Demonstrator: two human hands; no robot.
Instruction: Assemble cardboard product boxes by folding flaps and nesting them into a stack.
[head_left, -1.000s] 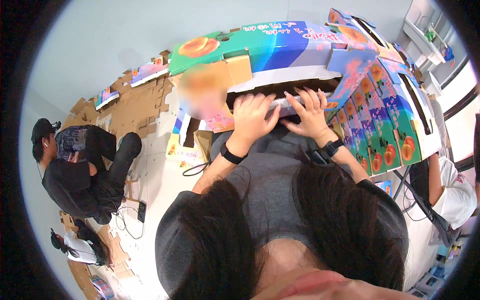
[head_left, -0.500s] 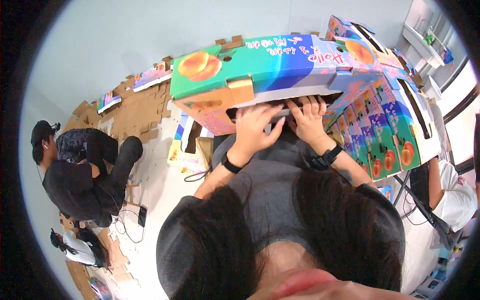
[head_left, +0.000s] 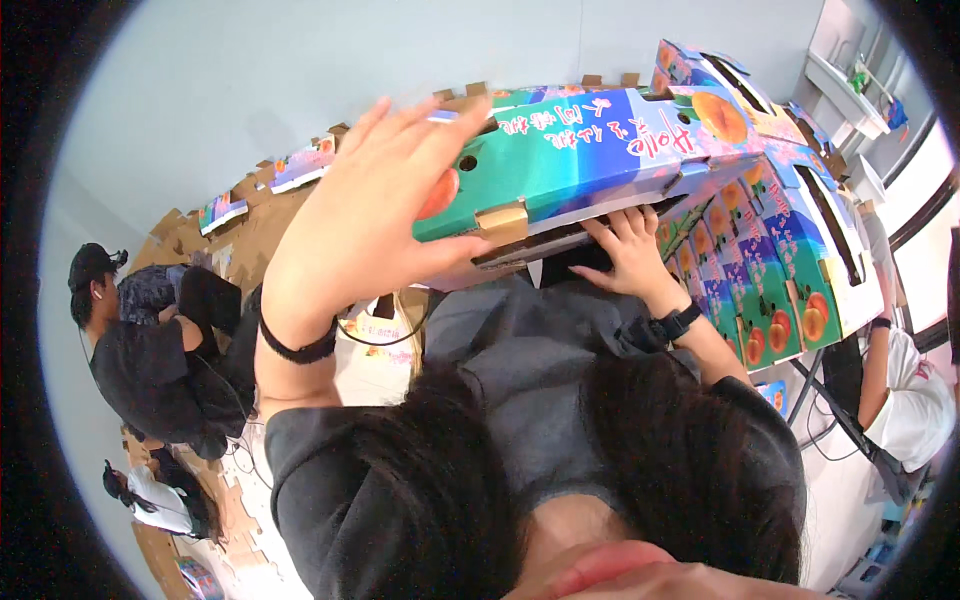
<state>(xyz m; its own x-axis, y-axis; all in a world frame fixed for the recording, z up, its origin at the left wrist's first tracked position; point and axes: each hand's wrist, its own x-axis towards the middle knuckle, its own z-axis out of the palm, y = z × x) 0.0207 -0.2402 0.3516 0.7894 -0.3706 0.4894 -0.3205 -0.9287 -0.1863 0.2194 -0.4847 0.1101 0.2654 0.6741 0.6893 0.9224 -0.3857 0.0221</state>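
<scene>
A colourful cardboard fruit carton [head_left: 575, 150], printed with peaches in green, blue and pink, stands in front of me. A long dark slot runs along the side nearest my body. My left hand [head_left: 375, 205] is raised over the carton's left end, fingers spread and thumb stretched out to the right, with nothing in it. It hides part of the printed peach there. My right hand [head_left: 632, 250] is at the slot, fingers hooked on its upper edge and thumb apart below. Dark bands circle both wrists.
Matching cartons [head_left: 765, 260] stand in a row to the right, with another carton [head_left: 710, 75] behind. Flat brown cardboard [head_left: 270, 215] lies to the left. A person in black [head_left: 150, 370] sits at left; a person in white [head_left: 910, 390] is at right. A cable [head_left: 385, 340] hangs near my left forearm.
My left hand has let go of the slot edge and moved up and left over the carton's end, fingers spreading. My right hand stays at the slot. The carton has shifted and tilted slightly.
</scene>
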